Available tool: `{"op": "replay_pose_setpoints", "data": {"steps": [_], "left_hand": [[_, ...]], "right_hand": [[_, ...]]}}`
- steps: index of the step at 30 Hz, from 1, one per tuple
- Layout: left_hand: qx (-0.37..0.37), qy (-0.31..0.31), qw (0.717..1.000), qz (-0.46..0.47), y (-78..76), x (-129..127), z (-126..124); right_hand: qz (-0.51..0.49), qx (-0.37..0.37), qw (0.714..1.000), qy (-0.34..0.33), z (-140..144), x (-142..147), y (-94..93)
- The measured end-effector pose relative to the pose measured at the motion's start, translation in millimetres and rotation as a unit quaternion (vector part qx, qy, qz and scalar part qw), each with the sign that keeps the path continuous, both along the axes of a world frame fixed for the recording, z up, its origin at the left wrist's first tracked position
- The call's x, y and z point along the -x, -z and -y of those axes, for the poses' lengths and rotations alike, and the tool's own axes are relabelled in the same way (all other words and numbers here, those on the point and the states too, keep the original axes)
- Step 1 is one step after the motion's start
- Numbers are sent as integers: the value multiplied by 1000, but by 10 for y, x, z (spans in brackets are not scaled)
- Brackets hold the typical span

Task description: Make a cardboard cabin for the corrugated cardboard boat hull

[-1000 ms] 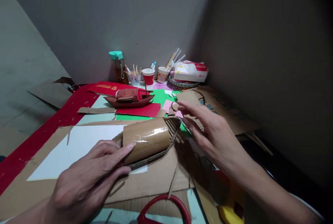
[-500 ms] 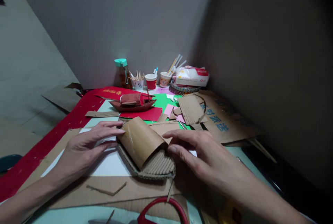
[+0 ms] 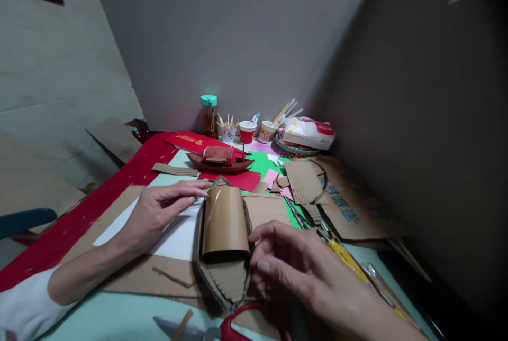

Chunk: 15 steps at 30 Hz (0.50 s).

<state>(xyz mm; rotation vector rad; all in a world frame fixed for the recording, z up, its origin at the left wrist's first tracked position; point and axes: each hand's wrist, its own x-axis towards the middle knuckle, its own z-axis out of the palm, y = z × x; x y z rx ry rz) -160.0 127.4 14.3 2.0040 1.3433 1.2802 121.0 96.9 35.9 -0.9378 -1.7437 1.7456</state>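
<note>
A cardboard boat (image 3: 227,277) lies in front of me, its pointed near end toward me. Its curved brown cardboard roof (image 3: 225,219) arches over the middle of the hull. At the far left side, my left hand (image 3: 170,203) has its fingers stretched out, the tips at the roof's upper edge. My right hand (image 3: 293,261) is beside the right side, fingers loosely bent and thumb apart, fingertips by the hull wall. Neither hand is closed around the boat. Red-handled scissors (image 3: 238,325) lie just below the near tip, partly cut off by the frame.
Behind stands a finished-looking red-brown model boat (image 3: 220,161). Paper cups (image 3: 246,132), a bottle (image 3: 209,116) and a tissue pack (image 3: 307,132) line the wall. Cardboard scraps (image 3: 304,182) lie at right, a yellow cutter (image 3: 347,261) by my right forearm, white paper (image 3: 174,243) at left.
The cardboard boat has turned from a slant to pointing almost straight at me. Both hands have followed its sides. My view has shifted, so the background sits further right.
</note>
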Motion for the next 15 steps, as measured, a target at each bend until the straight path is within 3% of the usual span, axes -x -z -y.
{"op": "replay_pose_setpoints", "data": {"steps": [4,8,11,15], "left_hand": [[-30,-22,999,-11,-49,-12,89],[-114,-63,991,-42,-64,-116,477],[-202,44,967,-152,1,-265,808],[-226,82,936,-256,86,-334,957]], "right_hand": [[26,-43,999,18,-77,-99,-51],[130,-208,967,72,-226,-226,-166],[192,-349,915,68,-404,-216,-278],[227,-436,870,37,-659,39,-385]]}}
